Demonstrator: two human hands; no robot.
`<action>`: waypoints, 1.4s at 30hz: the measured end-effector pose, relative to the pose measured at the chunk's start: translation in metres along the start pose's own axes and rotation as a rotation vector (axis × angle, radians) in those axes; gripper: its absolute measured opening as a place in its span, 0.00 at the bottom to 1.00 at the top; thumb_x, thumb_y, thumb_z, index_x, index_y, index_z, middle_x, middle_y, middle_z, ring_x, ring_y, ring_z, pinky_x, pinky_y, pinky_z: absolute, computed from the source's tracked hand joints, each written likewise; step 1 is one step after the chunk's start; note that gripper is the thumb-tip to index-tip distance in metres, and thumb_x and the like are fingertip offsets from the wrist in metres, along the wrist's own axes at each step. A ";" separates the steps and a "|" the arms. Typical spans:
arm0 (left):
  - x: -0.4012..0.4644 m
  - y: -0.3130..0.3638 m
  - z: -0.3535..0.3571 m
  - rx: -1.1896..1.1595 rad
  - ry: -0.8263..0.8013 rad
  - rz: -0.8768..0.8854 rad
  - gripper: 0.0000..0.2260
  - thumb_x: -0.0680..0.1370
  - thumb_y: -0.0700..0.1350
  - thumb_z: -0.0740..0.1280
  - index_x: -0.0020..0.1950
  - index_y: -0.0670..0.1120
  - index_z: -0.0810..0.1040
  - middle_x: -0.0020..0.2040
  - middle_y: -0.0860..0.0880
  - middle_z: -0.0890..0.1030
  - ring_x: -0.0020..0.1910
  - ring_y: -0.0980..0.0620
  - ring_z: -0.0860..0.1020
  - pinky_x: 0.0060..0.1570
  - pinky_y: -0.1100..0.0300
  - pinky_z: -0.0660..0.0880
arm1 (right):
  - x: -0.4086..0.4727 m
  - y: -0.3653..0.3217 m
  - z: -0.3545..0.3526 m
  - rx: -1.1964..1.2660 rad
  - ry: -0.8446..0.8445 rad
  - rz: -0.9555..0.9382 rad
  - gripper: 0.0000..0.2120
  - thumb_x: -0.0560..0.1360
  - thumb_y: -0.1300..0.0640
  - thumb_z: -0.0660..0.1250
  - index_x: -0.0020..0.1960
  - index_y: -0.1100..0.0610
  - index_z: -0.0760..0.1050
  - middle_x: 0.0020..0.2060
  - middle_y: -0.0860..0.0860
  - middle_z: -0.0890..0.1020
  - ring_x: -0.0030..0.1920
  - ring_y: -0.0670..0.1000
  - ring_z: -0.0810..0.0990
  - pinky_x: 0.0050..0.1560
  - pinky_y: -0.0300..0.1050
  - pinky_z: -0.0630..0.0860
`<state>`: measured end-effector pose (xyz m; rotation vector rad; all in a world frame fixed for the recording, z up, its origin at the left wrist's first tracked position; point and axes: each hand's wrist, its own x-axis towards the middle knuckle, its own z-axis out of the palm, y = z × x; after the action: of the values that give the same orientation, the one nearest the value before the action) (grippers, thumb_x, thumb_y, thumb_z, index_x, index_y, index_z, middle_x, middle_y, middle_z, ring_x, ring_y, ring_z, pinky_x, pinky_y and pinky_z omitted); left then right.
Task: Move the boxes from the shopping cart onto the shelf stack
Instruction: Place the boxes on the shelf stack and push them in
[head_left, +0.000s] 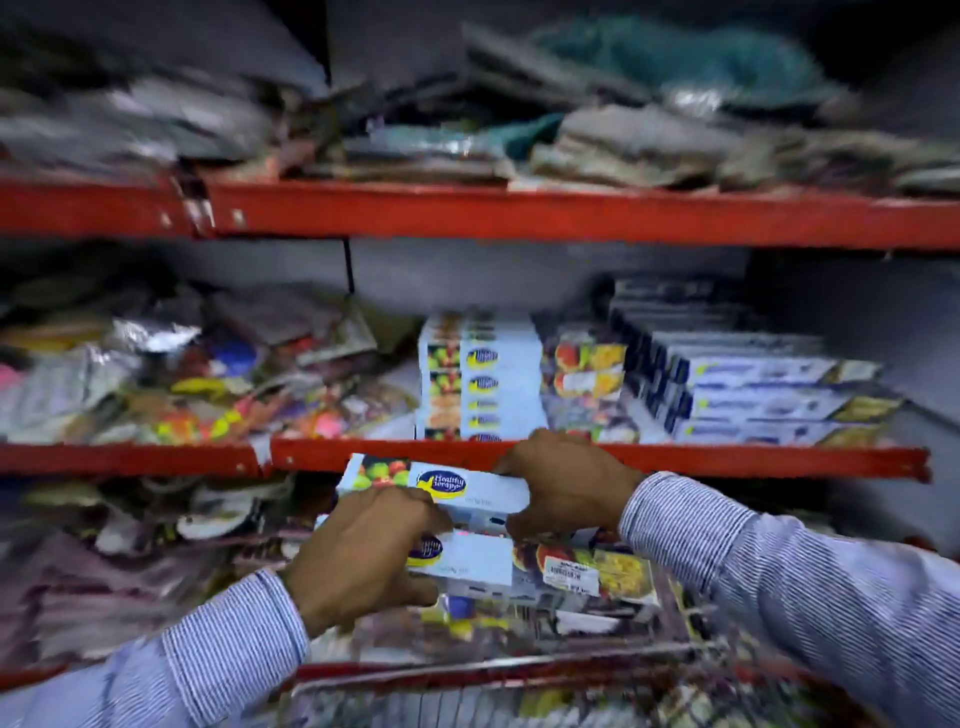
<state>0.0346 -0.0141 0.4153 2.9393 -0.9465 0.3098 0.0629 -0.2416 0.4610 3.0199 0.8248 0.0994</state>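
Both hands hold a small pile of light blue boxes with a fruit picture and a dark oval logo, lifted above the shopping cart (519, 670). My left hand (358, 556) grips the lower box (467, 564) at its left end. My right hand (563, 483) clamps the top box (441, 486) from the right. The pile hangs just below the red edge of the middle shelf (727, 460). On that shelf stands the stack of matching boxes (480, 384), directly behind my hands. More boxes lie in the cart under the held pile.
Right of the shelf stack sit fruit-printed packs (584, 374) and a stack of long dark blue boxes (753, 384). Loose colourful packets (182, 374) fill the shelf's left part. The upper red shelf (519, 213) holds folded cloths. Bagged goods (130, 561) crowd the shelf below.
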 end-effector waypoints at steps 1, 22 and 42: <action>0.007 0.000 -0.015 0.022 0.026 -0.005 0.25 0.62 0.65 0.73 0.54 0.55 0.78 0.51 0.57 0.83 0.50 0.55 0.81 0.46 0.56 0.78 | 0.000 0.004 -0.016 -0.008 0.022 0.010 0.21 0.65 0.41 0.74 0.53 0.52 0.80 0.42 0.51 0.80 0.43 0.54 0.78 0.38 0.42 0.67; 0.114 -0.024 -0.059 -0.004 0.109 -0.056 0.28 0.64 0.66 0.70 0.62 0.57 0.79 0.55 0.53 0.83 0.56 0.48 0.79 0.52 0.53 0.76 | 0.103 0.110 -0.045 -0.006 0.032 0.206 0.31 0.72 0.51 0.75 0.72 0.57 0.70 0.70 0.56 0.74 0.69 0.58 0.73 0.68 0.51 0.72; 0.130 -0.042 -0.021 -0.091 0.041 -0.069 0.28 0.67 0.60 0.76 0.64 0.52 0.78 0.60 0.49 0.81 0.60 0.46 0.76 0.58 0.51 0.74 | 0.139 0.138 0.012 0.106 0.137 0.275 0.23 0.69 0.57 0.78 0.63 0.51 0.79 0.62 0.54 0.81 0.59 0.57 0.81 0.59 0.47 0.78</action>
<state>0.1591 -0.0525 0.4627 2.8633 -0.8290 0.3146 0.2530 -0.2897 0.4613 3.2387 0.4274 0.2759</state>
